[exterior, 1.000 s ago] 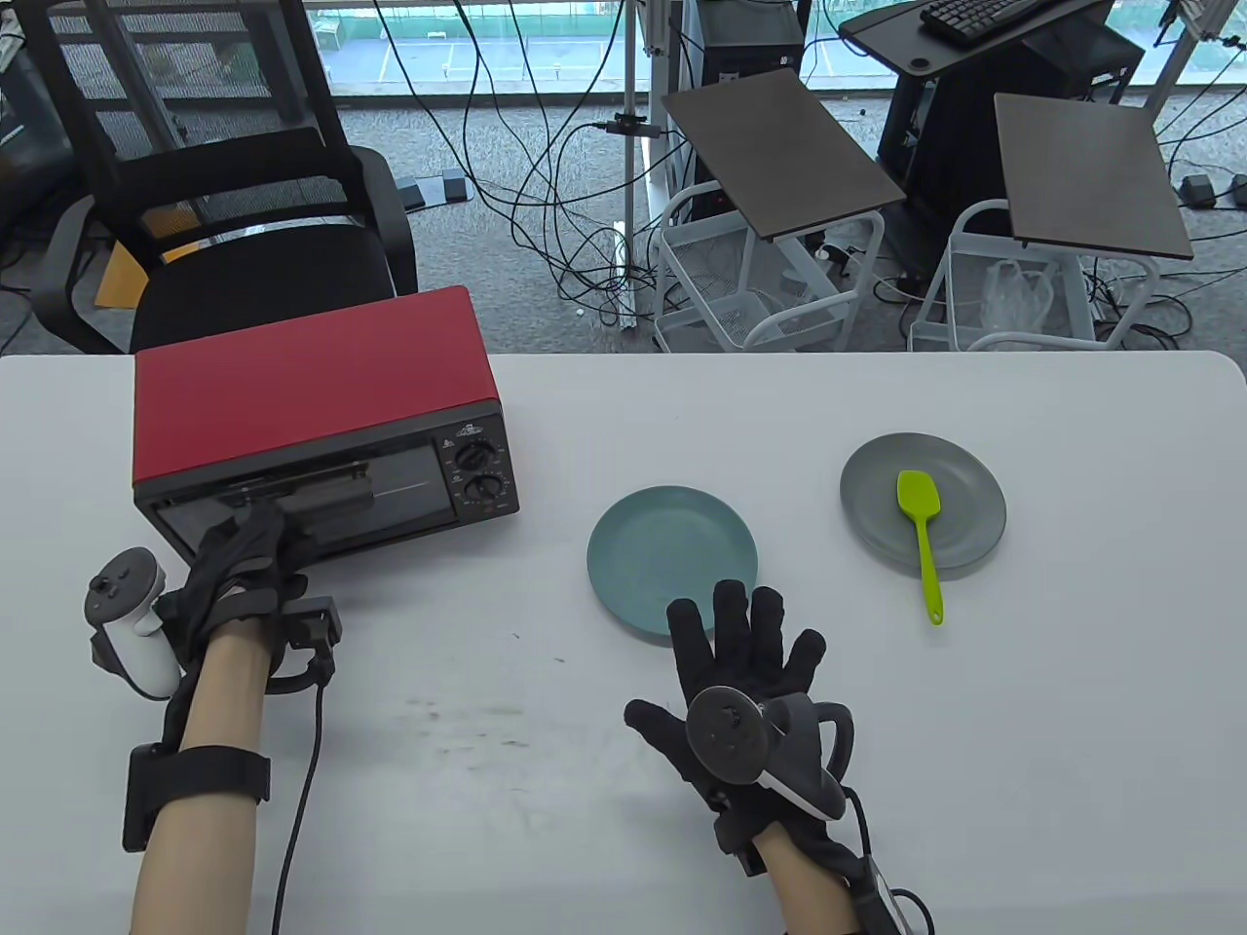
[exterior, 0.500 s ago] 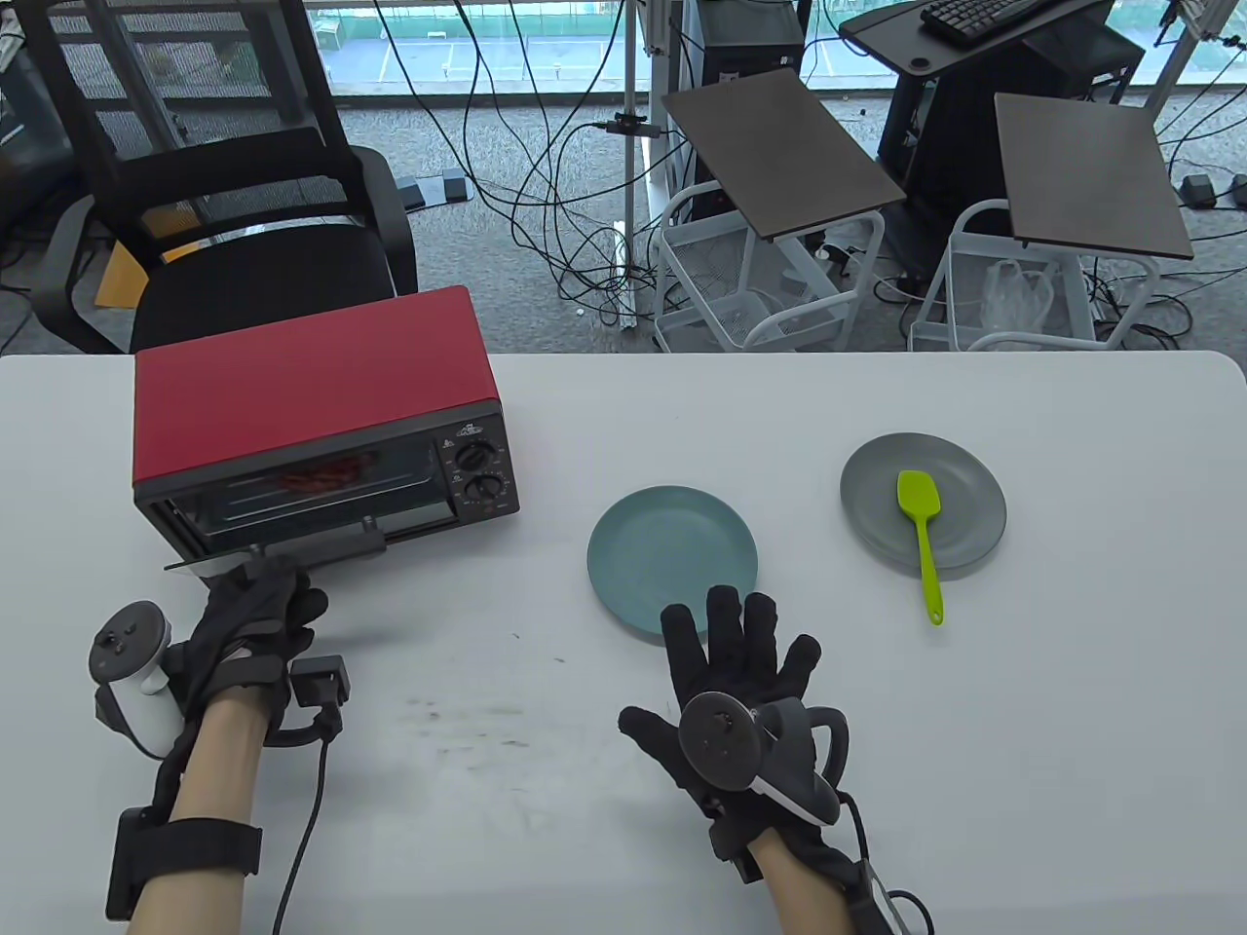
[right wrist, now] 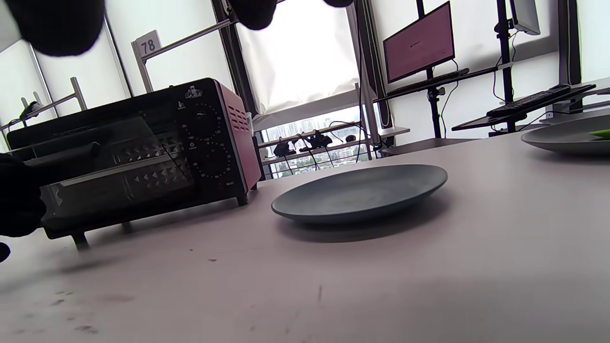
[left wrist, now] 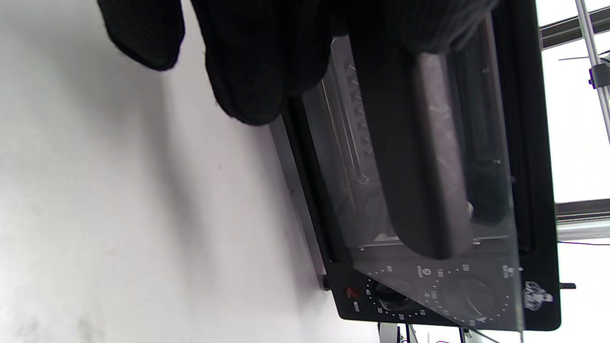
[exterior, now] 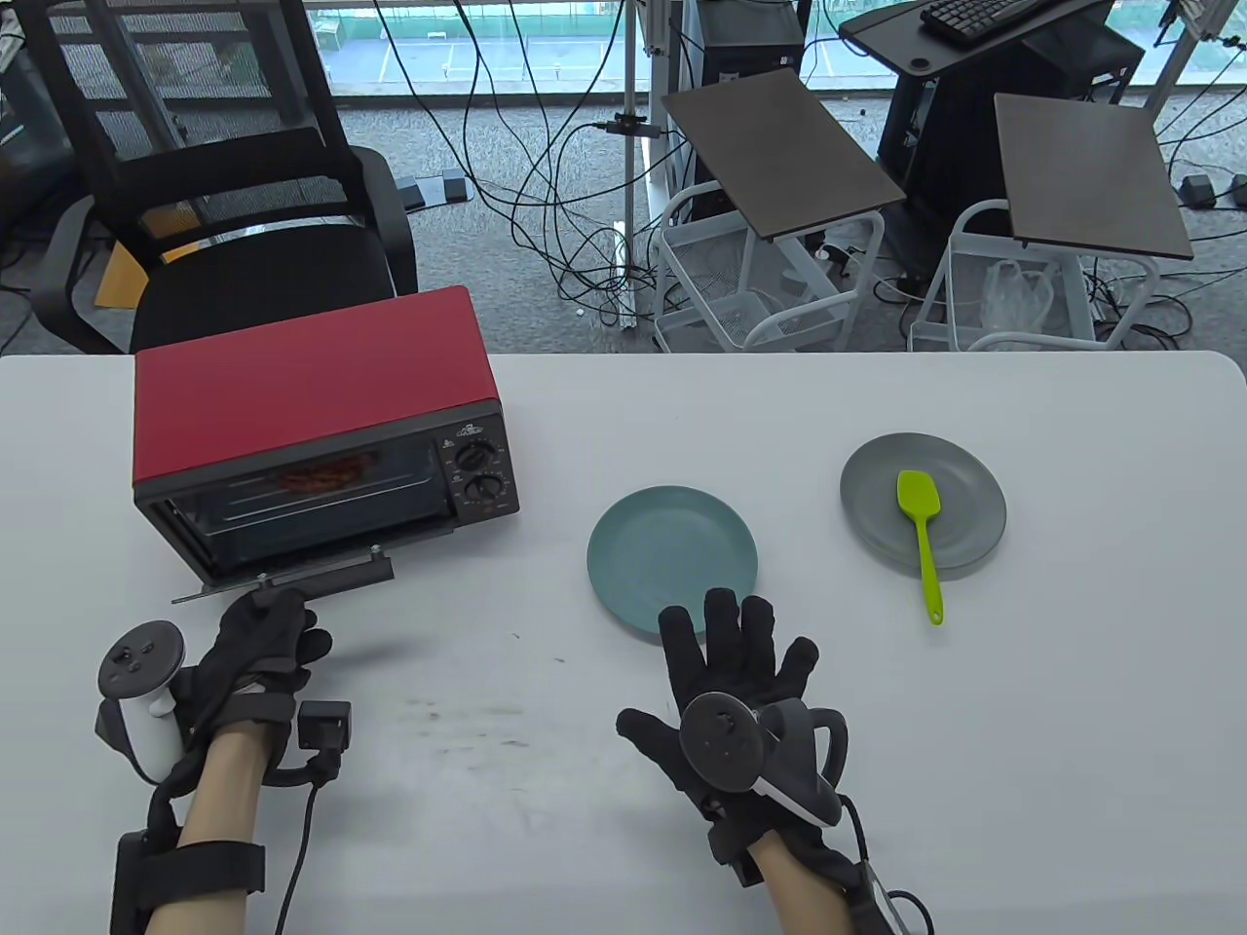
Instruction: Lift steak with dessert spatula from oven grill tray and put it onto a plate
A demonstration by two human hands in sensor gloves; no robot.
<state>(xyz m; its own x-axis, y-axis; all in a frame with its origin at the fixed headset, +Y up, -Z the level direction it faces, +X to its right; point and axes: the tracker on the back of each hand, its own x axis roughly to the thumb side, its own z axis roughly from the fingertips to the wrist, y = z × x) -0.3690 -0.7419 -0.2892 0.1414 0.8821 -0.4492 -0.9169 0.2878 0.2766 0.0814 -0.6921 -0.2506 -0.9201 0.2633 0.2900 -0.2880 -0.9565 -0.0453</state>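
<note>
The red oven [exterior: 312, 390] stands at the table's left with its glass door [exterior: 292, 575] swung down almost flat. My left hand [exterior: 268, 614] grips the door's black handle [left wrist: 419, 157] from the front. A reddish steak [exterior: 317, 477] shows on the grill tray inside. The green dessert spatula [exterior: 921, 531] lies across a grey plate [exterior: 964, 487] at the right. My right hand [exterior: 740, 633] lies flat with fingers spread on the table, its fingertips at the near rim of the empty blue plate [exterior: 672, 545].
The oven's two knobs [exterior: 477, 472] sit on its right front panel. The blue plate [right wrist: 362, 190] lies between the oven [right wrist: 143, 143] and the grey plate [right wrist: 562, 136]. An office chair [exterior: 224, 224] and wire carts stand beyond the far table edge.
My left hand has pulled the oven door from shut down to nearly flat, moving toward me. The steak inside has come into sight. My right hand has barely moved.
</note>
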